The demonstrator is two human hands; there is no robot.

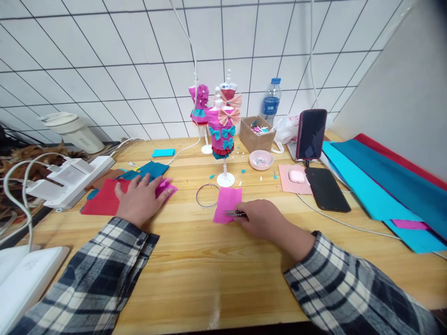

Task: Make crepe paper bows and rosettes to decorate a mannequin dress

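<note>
My left hand [141, 197] lies with spread fingers over crepe paper pieces on the left: a red sheet [101, 200], a dark teal sheet [155, 170] and a crumpled magenta piece [167, 187]. In my right hand [261, 218] is a small pair of thread snips [235, 213], blades pointing left. They rest over a magenta paper rectangle [228, 197] flat on the table. A thin wire ring [202, 195] lies beside that rectangle, partly under it. Behind stands a small dress form [223, 135] in magenta paper with teal and peach bows.
Two more dress forms [199, 104] stand behind. A pink bowl [261, 160], a cardboard box [256, 135] and a water bottle [271, 100] are at the back. Phones [328, 188], cables and blue paper sheets [377, 186] lie right; a power strip [80, 181] sits left.
</note>
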